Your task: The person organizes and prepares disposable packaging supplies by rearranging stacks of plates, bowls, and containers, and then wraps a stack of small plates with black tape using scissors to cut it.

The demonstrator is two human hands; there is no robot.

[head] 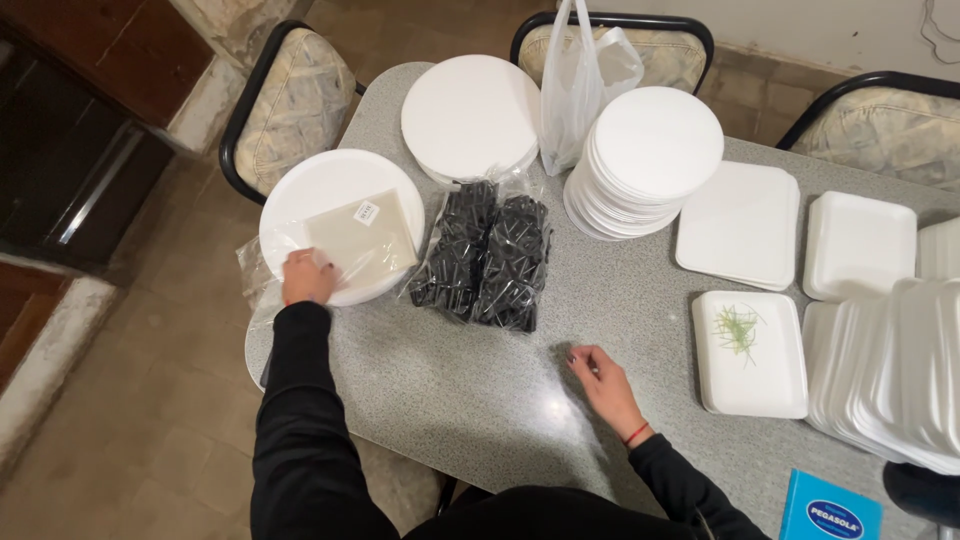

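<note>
The left hand point(306, 276) lies on the near edge of a clear plastic packet of napkins point(358, 240), fingers curled down onto the wrapping; whether it is pinching the plastic or only pressing on it, I cannot tell. The packet sits on top of a round white plate stack point(320, 185) at the left end of the grey speckled table point(480, 390), with loose wrapping spilling off the table's edge beside the wrist. The right hand point(603, 380) rests flat on the bare tabletop, well apart from the packet, fingers loosely spread and holding nothing.

Just to the right of the plate stack lie two clear bags of black plastic cutlery point(485, 258), side by side. Behind them is another pile of round white discs point(468, 115), a thin plastic bag point(578, 85) standing upright, and a fanned stack of round white lids point(645, 160). Farther right are white foam trays point(860, 245), one nearer tray point(750, 355) carrying a few green shreds. A blue box point(830, 508) sits at the near right corner. Padded chairs point(290, 100) ring the table.
</note>
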